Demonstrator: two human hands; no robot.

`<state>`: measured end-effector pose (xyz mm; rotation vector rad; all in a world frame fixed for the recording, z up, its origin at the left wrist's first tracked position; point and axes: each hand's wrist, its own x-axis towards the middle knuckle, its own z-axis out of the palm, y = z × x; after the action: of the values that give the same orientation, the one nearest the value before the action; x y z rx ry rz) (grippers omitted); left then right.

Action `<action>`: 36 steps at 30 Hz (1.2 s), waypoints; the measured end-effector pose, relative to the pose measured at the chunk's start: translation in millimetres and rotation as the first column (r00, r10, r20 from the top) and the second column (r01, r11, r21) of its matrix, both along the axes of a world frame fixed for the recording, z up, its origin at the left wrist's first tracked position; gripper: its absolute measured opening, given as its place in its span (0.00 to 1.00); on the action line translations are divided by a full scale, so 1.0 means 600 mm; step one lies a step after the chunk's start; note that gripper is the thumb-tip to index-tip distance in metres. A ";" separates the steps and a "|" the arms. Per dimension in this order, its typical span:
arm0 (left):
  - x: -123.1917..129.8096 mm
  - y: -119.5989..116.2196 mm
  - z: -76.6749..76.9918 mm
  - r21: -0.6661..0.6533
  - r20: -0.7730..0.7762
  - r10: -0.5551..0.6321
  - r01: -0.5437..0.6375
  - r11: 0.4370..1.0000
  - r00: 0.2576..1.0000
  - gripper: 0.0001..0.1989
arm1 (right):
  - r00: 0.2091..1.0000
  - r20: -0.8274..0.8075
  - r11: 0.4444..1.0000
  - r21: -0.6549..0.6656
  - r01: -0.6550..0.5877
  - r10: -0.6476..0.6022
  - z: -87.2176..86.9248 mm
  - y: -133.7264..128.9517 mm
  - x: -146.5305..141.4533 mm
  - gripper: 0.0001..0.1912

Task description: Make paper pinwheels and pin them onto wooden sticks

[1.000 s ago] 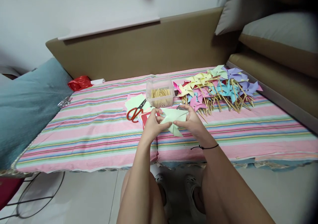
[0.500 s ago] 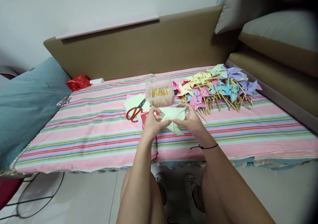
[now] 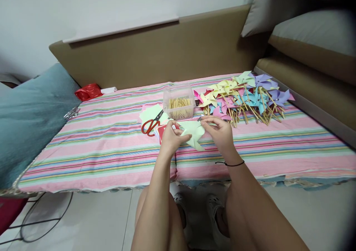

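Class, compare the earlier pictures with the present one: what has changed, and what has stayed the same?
The right hand has moved: its thumb left the middle of the green paper and went up to near the paper's upper right edge; whether it grips there is unclear. The left hand stays holding the paper. The scissors, box and pinwheels lie as before.

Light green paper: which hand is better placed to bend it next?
Probably the right hand: it's at the upper right edge of the light green paper, while the left hand grips the left side, seemingly steadying it.
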<state>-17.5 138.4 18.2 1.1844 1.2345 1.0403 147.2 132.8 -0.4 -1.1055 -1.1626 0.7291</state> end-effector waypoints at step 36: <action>0.015 0.003 -0.002 0.132 0.140 0.174 -0.193 0.972 0.975 0.26 | 0.772 0.557 0.899 0.436 0.044 -0.307 0.003 -0.018 -0.037 0.09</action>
<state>-8.4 140.1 17.1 1.1091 1.2006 1.3422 125.0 122.3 1.6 -1.1070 -1.6404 -0.0660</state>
